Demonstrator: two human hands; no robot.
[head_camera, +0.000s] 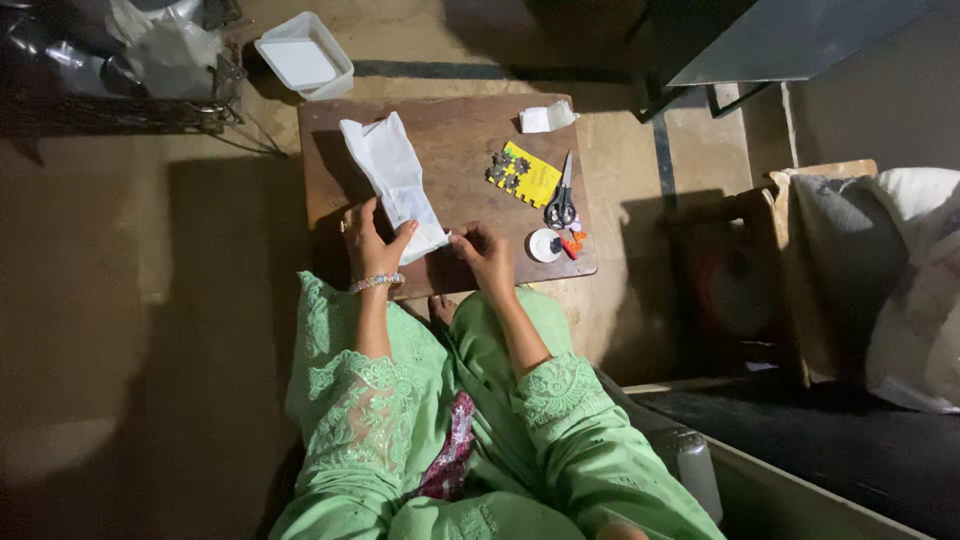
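Here both hands pinch the white folded paper (396, 180) at the table's (470, 140) near edge: left hand (370, 245) and right hand (485, 250) each clamped on it. Uneven pulling could tear or skew it; the scissors (562, 195) lie close.

A low brown wooden board (470, 140) is set on the floor (120, 300). A long white sheet of paper (392, 180) is laid on it, its near end pinched between the fingers of both hands. To the right of the fingers, a white round lid (544, 245), small orange pieces (572, 241), scissors (562, 195) and a yellow card (525, 173) are placed. A folded white scrap (547, 117) is located at the far edge.
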